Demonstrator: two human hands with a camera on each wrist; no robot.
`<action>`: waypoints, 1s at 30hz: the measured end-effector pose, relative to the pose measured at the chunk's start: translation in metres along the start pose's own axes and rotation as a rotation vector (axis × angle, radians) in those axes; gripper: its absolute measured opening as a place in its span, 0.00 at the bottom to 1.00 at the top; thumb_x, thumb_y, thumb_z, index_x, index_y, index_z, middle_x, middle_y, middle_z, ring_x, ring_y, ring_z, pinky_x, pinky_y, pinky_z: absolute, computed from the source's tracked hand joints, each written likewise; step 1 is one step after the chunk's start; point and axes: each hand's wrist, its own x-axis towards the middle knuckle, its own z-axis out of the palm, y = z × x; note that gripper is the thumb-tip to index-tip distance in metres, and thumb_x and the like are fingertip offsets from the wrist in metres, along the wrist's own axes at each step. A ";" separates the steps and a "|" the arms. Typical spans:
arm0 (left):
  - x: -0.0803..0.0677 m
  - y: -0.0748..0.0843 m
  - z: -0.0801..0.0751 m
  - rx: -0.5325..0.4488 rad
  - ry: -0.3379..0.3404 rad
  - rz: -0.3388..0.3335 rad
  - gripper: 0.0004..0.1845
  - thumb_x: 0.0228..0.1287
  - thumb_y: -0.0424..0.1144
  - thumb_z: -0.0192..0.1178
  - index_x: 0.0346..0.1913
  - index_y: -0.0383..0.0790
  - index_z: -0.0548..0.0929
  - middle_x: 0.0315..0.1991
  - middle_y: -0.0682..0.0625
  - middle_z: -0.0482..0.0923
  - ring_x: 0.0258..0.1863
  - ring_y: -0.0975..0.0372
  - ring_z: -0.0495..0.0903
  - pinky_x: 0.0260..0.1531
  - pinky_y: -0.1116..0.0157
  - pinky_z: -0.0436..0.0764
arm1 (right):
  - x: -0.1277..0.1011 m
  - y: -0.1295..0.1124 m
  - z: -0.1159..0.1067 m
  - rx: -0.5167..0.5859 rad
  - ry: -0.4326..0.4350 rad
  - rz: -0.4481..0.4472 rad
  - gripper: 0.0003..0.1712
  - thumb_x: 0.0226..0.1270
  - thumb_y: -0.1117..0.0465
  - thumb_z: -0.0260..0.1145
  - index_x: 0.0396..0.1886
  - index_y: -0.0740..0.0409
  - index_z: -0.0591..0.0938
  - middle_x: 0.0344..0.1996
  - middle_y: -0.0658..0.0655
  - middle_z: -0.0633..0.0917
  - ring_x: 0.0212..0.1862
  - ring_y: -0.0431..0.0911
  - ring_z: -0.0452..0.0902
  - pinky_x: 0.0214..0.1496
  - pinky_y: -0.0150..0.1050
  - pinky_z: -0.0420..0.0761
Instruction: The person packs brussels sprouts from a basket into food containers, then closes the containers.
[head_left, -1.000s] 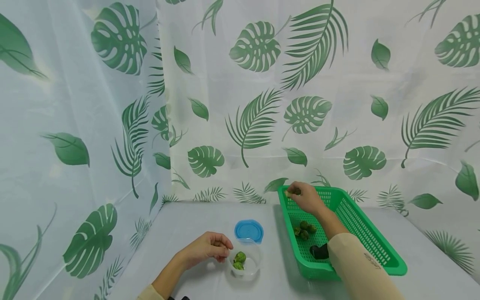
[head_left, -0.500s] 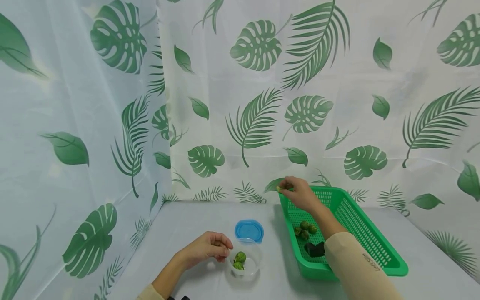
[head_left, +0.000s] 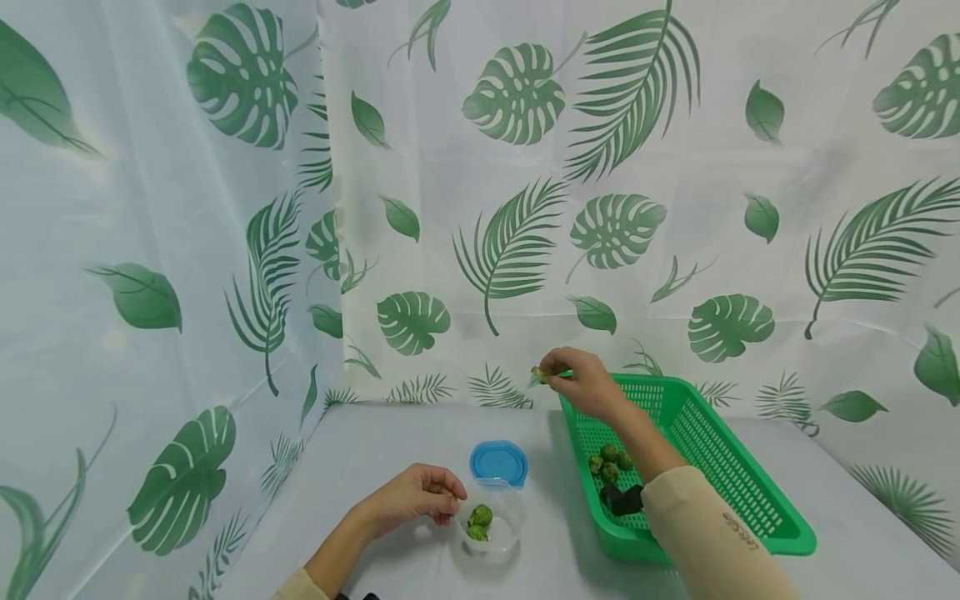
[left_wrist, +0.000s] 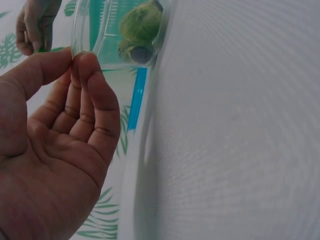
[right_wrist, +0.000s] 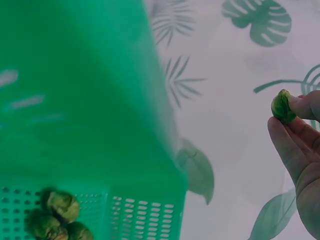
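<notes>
A Brussels sprout (right_wrist: 283,107) is pinched between the thumb and fingertips of my right hand (head_left: 585,383), held up over the basket's far left corner. The green plastic basket (head_left: 633,546) has several more Brussels sprouts (head_left: 609,461) on its floor. My left hand (head_left: 412,500) pinches the rim of a clear round tub (head_left: 508,521) with thumb and fingertips, as the left wrist view shows up close. Inside that tub lie two green Brussels sprouts (head_left: 480,517), against its left side.
A blue lid (head_left: 498,462) lies on the white table just behind the tub. Leaf-printed white sheeting (head_left: 517,250) hangs at the back and left. The dark wrist camera (head_left: 622,500) on my right arm overlaps the basket's near left part.
My right hand has moved left with the Brussels sprout, from over the basket's inside to past its far left corner. The left hand and the tub have stayed put.
</notes>
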 end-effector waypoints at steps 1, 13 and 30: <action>0.000 0.000 0.000 -0.001 -0.002 0.001 0.18 0.69 0.32 0.64 0.54 0.21 0.80 0.33 0.52 0.85 0.32 0.64 0.82 0.37 0.67 0.84 | 0.000 -0.003 0.000 0.004 0.000 -0.010 0.09 0.73 0.71 0.64 0.47 0.58 0.86 0.46 0.58 0.87 0.49 0.53 0.86 0.53 0.52 0.87; -0.001 0.001 -0.001 -0.005 -0.004 0.003 0.17 0.70 0.32 0.64 0.54 0.21 0.80 0.34 0.52 0.85 0.32 0.64 0.82 0.37 0.66 0.84 | -0.006 -0.035 0.004 0.064 0.015 -0.053 0.10 0.74 0.71 0.63 0.50 0.59 0.85 0.47 0.58 0.87 0.51 0.53 0.87 0.50 0.47 0.88; 0.000 0.000 0.000 -0.004 -0.001 0.001 0.14 0.70 0.32 0.64 0.53 0.25 0.82 0.34 0.52 0.85 0.32 0.64 0.82 0.37 0.67 0.84 | -0.016 -0.062 0.016 0.100 0.027 -0.086 0.09 0.72 0.70 0.66 0.48 0.57 0.86 0.46 0.56 0.89 0.50 0.51 0.88 0.50 0.46 0.89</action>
